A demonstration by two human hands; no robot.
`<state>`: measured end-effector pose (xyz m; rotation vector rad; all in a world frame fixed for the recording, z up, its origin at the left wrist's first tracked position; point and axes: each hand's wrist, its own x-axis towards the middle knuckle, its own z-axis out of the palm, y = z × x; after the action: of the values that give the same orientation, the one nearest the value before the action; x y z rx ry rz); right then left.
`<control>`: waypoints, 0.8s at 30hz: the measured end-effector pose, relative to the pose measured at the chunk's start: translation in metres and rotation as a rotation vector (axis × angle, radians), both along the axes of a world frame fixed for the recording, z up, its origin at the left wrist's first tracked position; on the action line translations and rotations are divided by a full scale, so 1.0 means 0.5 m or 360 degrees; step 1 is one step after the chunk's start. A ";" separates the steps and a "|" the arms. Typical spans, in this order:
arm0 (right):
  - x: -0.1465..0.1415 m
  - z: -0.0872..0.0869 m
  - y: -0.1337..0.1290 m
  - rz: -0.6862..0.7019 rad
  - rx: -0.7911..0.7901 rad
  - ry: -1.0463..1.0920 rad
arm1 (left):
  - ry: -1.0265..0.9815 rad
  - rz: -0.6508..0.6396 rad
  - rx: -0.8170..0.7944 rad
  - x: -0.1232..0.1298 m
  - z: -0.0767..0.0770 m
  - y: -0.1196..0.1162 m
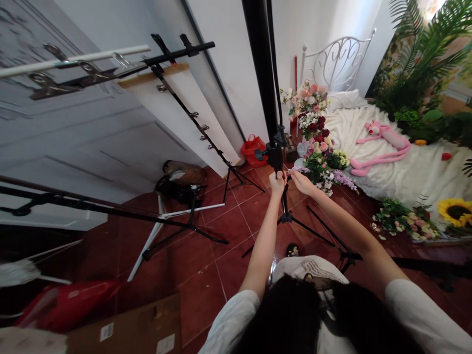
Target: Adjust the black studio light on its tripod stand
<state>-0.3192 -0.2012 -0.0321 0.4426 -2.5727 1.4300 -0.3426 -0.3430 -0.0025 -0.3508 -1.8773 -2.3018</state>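
Note:
A tall black stand [261,64] rises in front of me, with a thick dark upper part and tripod legs on the floor. My left hand [277,183] is wrapped round its pole, just below a black clamp joint [275,155]. On the right side of the pole, my right hand [299,181] has its fingertips pinched together at a small dark part, too small to make out. A black cable [275,73] runs down beside the upper part.
Left stand black tripods with a clipped white backdrop [195,118], and a cardboard box [129,327]. A red bag [253,150] sits behind the stand. Flowers [317,132] and a bed with a pink plush toy [394,140] are right. Another tripod [344,254] stands near my right arm.

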 end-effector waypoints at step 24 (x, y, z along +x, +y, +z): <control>-0.075 0.009 -0.043 -0.0626 -0.0259 -0.0732 | 0.0045 0.0023 -0.0020 -0.010 -0.017 0.004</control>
<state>-0.3566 -0.2226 -0.0277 -0.4448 -2.6226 1.7158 -0.3475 -0.3408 -0.0112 -0.3682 -1.8753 -2.2646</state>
